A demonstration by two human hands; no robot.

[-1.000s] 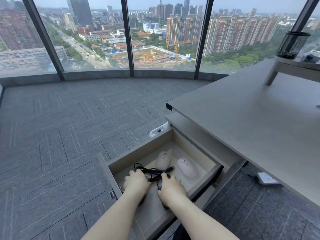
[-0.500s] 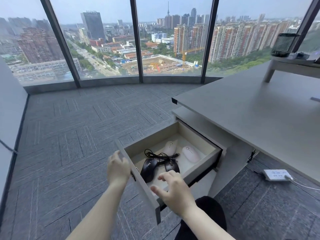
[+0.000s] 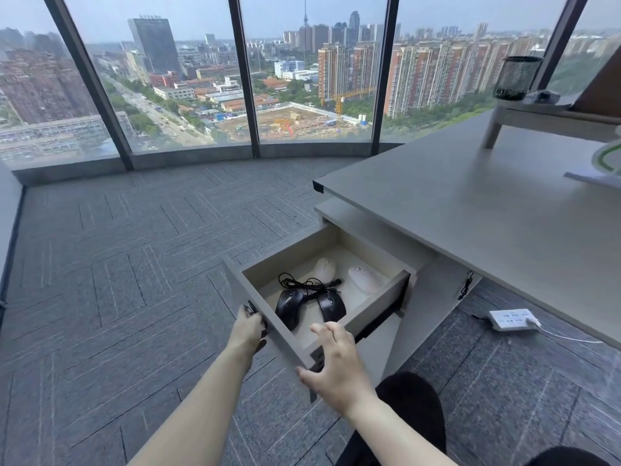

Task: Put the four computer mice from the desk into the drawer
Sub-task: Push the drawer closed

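The drawer [image 3: 376,306] under the desk [image 3: 487,210] is pulled out, and all four mice lie inside it: two black ones [image 3: 289,306] [image 3: 332,306] with their cords [image 3: 304,284] at the front and two white ones [image 3: 325,269] [image 3: 364,280] at the back. The left hand [image 3: 248,331] has its grip closed around the front panel of the drawer near the lock. The right hand [image 3: 336,361] is at the panel's near corner with its fingers spread, its grip open and holding nothing.
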